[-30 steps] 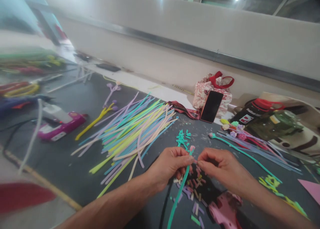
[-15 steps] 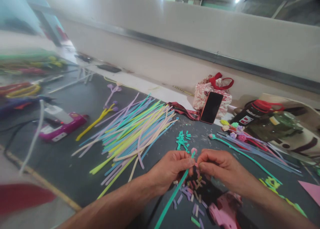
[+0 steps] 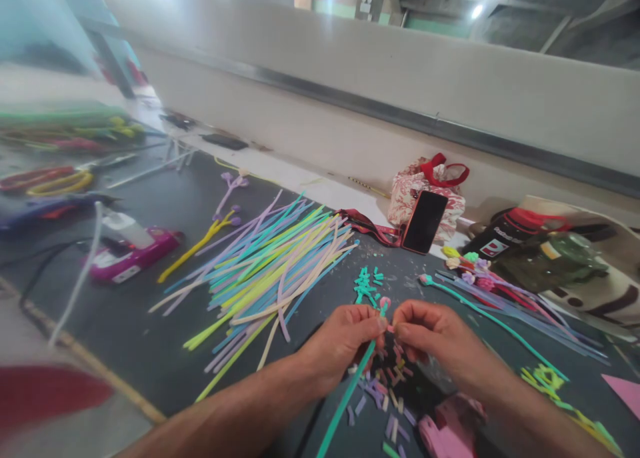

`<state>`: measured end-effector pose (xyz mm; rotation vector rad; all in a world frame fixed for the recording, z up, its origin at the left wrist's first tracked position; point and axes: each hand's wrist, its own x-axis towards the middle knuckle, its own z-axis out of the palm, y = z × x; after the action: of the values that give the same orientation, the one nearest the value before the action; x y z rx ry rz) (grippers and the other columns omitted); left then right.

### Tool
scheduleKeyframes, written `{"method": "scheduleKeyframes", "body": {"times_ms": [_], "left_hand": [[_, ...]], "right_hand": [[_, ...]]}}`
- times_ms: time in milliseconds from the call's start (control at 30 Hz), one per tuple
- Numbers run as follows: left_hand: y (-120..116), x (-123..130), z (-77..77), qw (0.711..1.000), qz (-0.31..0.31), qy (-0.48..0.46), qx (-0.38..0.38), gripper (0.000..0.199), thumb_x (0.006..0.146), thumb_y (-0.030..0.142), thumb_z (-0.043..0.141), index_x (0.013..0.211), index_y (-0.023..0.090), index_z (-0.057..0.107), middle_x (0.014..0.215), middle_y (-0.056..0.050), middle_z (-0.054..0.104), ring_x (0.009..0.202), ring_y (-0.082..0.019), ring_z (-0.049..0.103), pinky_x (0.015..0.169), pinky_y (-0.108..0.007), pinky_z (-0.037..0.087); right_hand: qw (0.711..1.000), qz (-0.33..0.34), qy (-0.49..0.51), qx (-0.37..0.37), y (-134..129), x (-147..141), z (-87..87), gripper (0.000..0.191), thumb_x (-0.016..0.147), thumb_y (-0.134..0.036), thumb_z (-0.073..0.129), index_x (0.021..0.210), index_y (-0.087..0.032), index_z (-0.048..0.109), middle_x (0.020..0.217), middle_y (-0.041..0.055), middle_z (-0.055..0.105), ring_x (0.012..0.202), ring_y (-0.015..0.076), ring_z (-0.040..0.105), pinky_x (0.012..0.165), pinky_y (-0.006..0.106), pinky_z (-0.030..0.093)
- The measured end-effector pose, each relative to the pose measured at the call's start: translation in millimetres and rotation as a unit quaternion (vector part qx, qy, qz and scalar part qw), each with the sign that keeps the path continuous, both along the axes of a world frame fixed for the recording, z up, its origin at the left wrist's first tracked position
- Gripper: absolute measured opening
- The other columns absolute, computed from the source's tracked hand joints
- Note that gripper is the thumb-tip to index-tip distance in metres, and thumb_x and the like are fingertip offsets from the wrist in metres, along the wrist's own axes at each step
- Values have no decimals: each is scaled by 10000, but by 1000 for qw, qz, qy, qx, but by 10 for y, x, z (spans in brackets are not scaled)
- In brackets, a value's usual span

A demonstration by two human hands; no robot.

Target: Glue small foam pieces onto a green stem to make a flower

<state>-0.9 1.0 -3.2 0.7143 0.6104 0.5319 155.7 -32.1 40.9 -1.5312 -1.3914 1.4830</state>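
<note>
Pinched in my left hand (image 3: 353,338) is a green stem (image 3: 350,399), slanting down toward the bottom edge, with a small pink bud (image 3: 385,303) at its upper end. My right hand (image 3: 430,331) is closed beside it, its fingertips on a small pink piece (image 3: 391,327) next to the stem. Below the hands lie short purple, pink and cream pieces (image 3: 373,388). Short green pieces (image 3: 366,285) sit just beyond my left hand. Another green stem with a pink tip (image 3: 490,306) rests to the right.
Long pastel strips (image 3: 270,271) cover the middle left. A purple glue gun (image 3: 135,255) and yellow branched stem (image 3: 197,240) lie farther left. A phone (image 3: 425,222) leans on a patterned bag (image 3: 400,195); a black bottle (image 3: 500,235) is right. A pink tool (image 3: 450,428) lies near the front.
The view has shifted slightly, so the table items appear a little lower and farther right. My right hand's fingertips are closer to the stem and my left hand.
</note>
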Motion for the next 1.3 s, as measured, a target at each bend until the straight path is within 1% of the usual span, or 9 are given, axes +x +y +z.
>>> {"method": "scheduleKeyframes", "body": {"times_ms": [167,267,367,467,567,700,833,1033,1300], "left_hand": [[-12,7,-9,1000,-2,-9,1,310,648,393,654,570,143,486,465,48,487,352,-30,369,378,-179,255],[-8,3,5,1000,2,-3,4,301,654,373,645,555,144,478,456,50,484,339,-28,362,373,-180,245],[-1,-1,21,1000,5,4,7,281,663,349,634,549,148,473,436,55,479,324,-30,363,365,-182,236],[9,0,24,1000,6,12,-4,272,652,339,636,548,149,472,435,59,481,318,-27,363,361,-181,231],[25,-3,19,999,-4,31,-16,237,639,331,631,575,148,495,443,63,487,307,-23,349,348,-179,220],[46,-11,23,997,-36,67,-12,179,617,294,614,581,154,510,398,77,455,274,-28,313,322,-181,207],[46,-9,43,994,-53,92,22,172,593,277,608,531,155,504,373,78,449,269,-26,298,325,-184,199],[21,-2,89,983,-77,151,68,122,610,228,602,549,152,530,367,81,467,303,-32,329,355,-185,215],[17,7,53,981,-79,152,93,125,630,230,604,558,146,546,386,78,486,341,-38,368,389,-182,249]], "right_hand": [[1000,4,29,-8,-5,49,-57,216,765,-337,565,648,-165,505,515,-63,451,447,66,413,449,191,325],[1000,-17,-6,14,1,63,-116,190,783,-327,558,685,-166,528,532,-62,460,449,65,408,441,186,316],[998,-25,-34,39,-1,51,-133,154,791,-315,554,731,-174,549,564,-61,470,472,68,411,447,183,321],[997,4,-55,50,-10,63,-98,154,810,-307,525,727,-179,543,574,-54,477,495,81,428,468,194,336],[991,42,-98,78,-6,133,-9,147,827,-288,493,731,-184,535,599,-41,487,546,101,457,509,210,356],[963,98,-193,162,22,254,145,148,834,-268,488,728,-189,554,718,-9,526,675,131,496,616,235,382],[938,151,-232,206,50,297,220,135,830,-227,503,716,-202,570,788,3,545,786,150,521,718,256,391],[926,174,-249,225,68,280,211,108,803,-202,545,703,-206,586,854,5,521,842,149,525,760,264,394],[925,173,-253,226,26,245,198,85,799,-173,551,726,-209,578,902,4,504,879,143,518,808,268,372]]}}
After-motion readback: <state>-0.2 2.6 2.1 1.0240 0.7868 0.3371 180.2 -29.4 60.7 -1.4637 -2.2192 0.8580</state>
